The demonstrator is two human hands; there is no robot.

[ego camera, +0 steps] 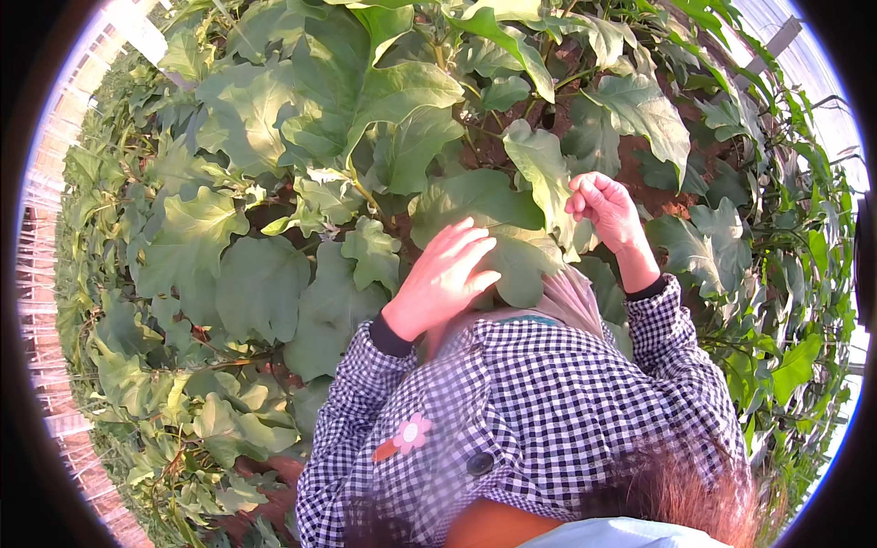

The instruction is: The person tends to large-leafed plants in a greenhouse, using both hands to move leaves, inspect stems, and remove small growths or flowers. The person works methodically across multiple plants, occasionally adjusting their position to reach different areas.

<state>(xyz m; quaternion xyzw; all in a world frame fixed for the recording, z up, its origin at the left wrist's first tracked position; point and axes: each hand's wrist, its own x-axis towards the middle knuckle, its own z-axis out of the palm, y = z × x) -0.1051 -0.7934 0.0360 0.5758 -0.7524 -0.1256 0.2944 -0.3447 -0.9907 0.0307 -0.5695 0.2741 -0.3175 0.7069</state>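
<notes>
My left hand (449,277) is spread over a broad green leaf (524,264) in front of my body, its thumb apart from the fingers. Nothing shows in its grasp; whether it touches the leaf is unclear. To the right, my right hand (606,209) is raised with fingers curled and thumb drawn in against them. No object is visible in that hand. Beside its fingertips hangs a pale, curled leaf (545,171). The plants look like eggplants, with large lobed leaves and a thick yellowish-green stem (366,192) left of centre.
Dense foliage (260,130) surrounds me on both sides. Reddish-brown soil (640,164) shows between the leaves at right. Pale plastic sheeting (815,61) with a support bar (774,44) curves along the right rim. A wall-like structure (55,329) lines the left rim.
</notes>
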